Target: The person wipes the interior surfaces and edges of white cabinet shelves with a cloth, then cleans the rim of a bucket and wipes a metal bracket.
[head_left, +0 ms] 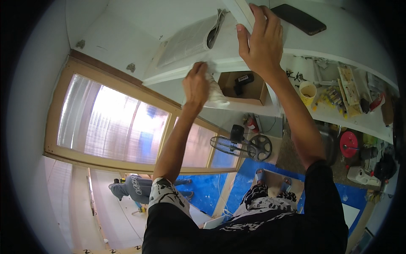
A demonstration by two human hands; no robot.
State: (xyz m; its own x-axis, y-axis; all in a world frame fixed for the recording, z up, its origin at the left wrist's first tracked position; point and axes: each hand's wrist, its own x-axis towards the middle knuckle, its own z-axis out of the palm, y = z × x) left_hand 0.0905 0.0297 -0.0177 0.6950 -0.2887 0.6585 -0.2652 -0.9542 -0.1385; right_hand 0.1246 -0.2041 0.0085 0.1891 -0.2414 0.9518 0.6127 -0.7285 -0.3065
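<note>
My left hand (196, 86) is raised at the front edge of the white shelf (177, 71), fingers curled closed on a whitish cloth (216, 92). The cloth is blurred and hangs beside a cardboard box (253, 100), which holds small black objects (242, 83). Higher up, my right hand (264, 44) rests against the white upright divider (242, 15) with its fingers stretched out, holding nothing. A dark phone (299, 18) lies on the shelf to the right of that hand. Left of the divider lies a folded grey printed sheet or bag (190, 39).
A wood-framed translucent window (114, 118) stands at left. Below it, a person in a grey hoodie (137, 189) bends over. A fan (234, 142) stands below the shelves. At right are a yellow-stained cup (308, 91), paintbrushes (334, 97) and a red disc (349, 144). Blue sheeting (207, 192) covers the floor.
</note>
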